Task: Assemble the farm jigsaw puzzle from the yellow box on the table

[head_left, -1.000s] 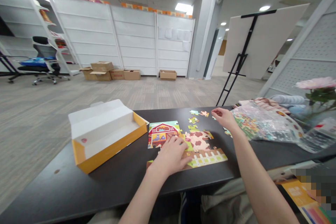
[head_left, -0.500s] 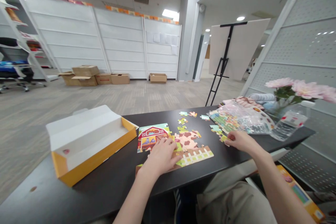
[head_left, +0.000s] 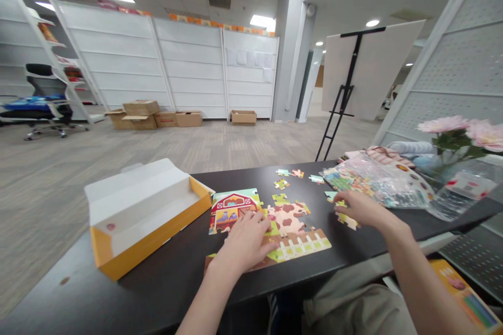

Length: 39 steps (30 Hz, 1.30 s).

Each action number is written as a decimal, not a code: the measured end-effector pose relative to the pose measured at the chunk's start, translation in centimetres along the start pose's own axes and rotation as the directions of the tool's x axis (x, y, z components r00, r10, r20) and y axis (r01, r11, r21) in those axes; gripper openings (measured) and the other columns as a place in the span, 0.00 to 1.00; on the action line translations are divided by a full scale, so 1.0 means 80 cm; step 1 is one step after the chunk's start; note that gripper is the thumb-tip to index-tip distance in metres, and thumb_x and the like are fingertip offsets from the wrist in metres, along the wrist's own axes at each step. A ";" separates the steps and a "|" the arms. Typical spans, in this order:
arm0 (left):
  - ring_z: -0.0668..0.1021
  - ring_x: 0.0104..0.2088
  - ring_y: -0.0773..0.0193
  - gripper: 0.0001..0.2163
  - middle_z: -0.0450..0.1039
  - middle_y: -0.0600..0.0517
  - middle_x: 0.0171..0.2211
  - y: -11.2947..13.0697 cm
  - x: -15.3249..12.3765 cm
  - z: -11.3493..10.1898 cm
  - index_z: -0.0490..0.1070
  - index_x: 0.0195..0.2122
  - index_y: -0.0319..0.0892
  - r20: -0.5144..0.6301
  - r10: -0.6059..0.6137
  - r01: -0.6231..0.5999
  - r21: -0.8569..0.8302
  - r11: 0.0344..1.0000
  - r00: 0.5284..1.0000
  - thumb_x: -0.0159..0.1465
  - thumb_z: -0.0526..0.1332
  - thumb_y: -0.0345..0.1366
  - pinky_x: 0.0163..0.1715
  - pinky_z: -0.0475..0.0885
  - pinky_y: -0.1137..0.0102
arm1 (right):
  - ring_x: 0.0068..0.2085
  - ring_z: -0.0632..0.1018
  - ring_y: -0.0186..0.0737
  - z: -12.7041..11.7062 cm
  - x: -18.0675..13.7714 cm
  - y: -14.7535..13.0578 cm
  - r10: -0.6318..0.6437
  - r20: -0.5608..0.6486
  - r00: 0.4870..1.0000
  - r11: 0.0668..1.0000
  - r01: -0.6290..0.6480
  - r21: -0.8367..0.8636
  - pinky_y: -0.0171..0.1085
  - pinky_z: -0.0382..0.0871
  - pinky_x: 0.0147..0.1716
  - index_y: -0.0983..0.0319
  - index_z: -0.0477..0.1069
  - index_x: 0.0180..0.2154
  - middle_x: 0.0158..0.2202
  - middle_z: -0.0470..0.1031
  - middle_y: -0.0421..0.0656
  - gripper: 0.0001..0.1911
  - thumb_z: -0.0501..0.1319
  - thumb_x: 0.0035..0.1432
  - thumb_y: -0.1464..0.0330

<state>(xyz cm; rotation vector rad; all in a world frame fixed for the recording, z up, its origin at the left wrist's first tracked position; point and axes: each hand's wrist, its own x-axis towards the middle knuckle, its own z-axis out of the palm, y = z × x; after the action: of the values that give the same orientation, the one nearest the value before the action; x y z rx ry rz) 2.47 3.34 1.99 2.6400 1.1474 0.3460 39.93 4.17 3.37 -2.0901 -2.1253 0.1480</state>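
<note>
A partly joined jigsaw puzzle lies on the black table, showing a red barn, a pink-and-brown cow and a white fence. My left hand rests flat on its middle, fingers spread, covering the part between barn and fence. To the right, my right hand reaches down over a small group of pieces. Its thumb and index finger are at the two sides of a green puzzle piece, partly hidden by the fingers. A yellowish piece lies just below the thumb.
Several loose pieces lie behind the puzzle. An open yellow-and-white box stands at left. At right are a clear plastic bag of puzzle pieces, a water bottle and pink flowers. An easel stands beyond the table.
My right hand has shifted its fingers onto the upper part of the piece group, uncovering a lower piece. My left hand stays on the puzzle. The view has turned slightly left.
</note>
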 end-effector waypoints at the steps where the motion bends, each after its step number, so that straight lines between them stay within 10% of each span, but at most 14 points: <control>1: 0.73 0.49 0.50 0.11 0.74 0.47 0.46 -0.001 0.001 0.001 0.73 0.41 0.44 -0.004 0.003 -0.003 0.000 1.000 1.000 0.64 0.65 0.45 0.49 0.70 0.58 | 0.41 0.81 0.50 -0.001 0.018 -0.017 -0.070 -0.033 0.997 0.997 0.071 0.032 0.40 0.69 0.41 0.59 0.80 0.36 0.40 0.83 0.49 0.10 0.62 0.56 0.64; 4: 0.73 0.48 0.52 0.10 0.74 0.48 0.45 -0.004 0.005 0.004 0.73 0.39 0.44 -0.019 0.008 -0.008 -0.001 1.000 1.000 0.64 0.65 0.45 0.48 0.70 0.60 | 0.39 0.80 0.47 0.008 0.084 -0.073 -0.212 -0.055 0.976 0.969 0.218 0.114 0.38 0.69 0.41 0.59 0.80 0.35 0.38 0.83 0.47 0.12 0.58 0.61 0.64; 11: 0.72 0.48 0.53 0.10 0.73 0.49 0.44 -0.009 0.004 0.006 0.72 0.37 0.44 -0.038 0.012 -0.014 -0.033 0.999 0.999 0.64 0.65 0.46 0.47 0.70 0.62 | 0.42 0.79 0.49 0.073 0.165 -0.140 -0.027 -0.108 0.994 0.994 0.039 0.106 0.38 0.68 0.39 0.61 0.79 0.35 0.38 0.82 0.51 0.18 0.66 0.56 0.52; 24: 0.72 0.48 0.52 0.11 0.72 0.48 0.45 -0.006 0.004 0.009 0.72 0.39 0.43 -0.015 0.007 -0.008 -0.023 1.000 1.000 0.65 0.65 0.46 0.49 0.70 0.60 | 0.29 0.75 0.38 0.069 0.169 -0.085 -0.003 -0.025 1.000 0.867 0.015 0.498 0.34 0.66 0.27 0.62 0.74 0.30 0.27 0.76 0.41 0.22 0.72 0.44 0.50; 30: 0.72 0.48 0.52 0.11 0.72 0.48 0.45 -0.009 0.001 0.011 0.72 0.40 0.44 -0.037 0.019 -0.021 -0.030 0.999 0.999 0.64 0.66 0.45 0.50 0.69 0.59 | 0.27 0.74 0.34 0.044 0.146 -0.057 -0.110 0.155 0.982 0.603 -0.058 0.795 0.31 0.58 0.21 0.63 0.73 0.32 0.28 0.77 0.42 0.29 0.75 0.38 0.47; 39: 0.72 0.48 0.53 0.11 0.72 0.48 0.45 -0.007 0.000 0.011 0.72 0.40 0.43 -0.025 0.013 -0.014 -0.023 1.000 1.000 0.65 0.65 0.46 0.50 0.69 0.60 | 0.26 0.72 0.33 0.049 0.144 -0.057 -0.155 0.332 0.930 0.686 -0.141 0.714 0.31 0.58 0.22 0.63 0.76 0.32 0.25 0.77 0.40 0.29 0.78 0.32 0.51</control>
<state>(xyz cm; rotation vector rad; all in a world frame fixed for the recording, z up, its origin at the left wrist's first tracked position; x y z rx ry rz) 2.34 3.60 0.97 2.6313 1.1269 0.3941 34.56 15.73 0.84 -1.6203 -1.7636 1.2645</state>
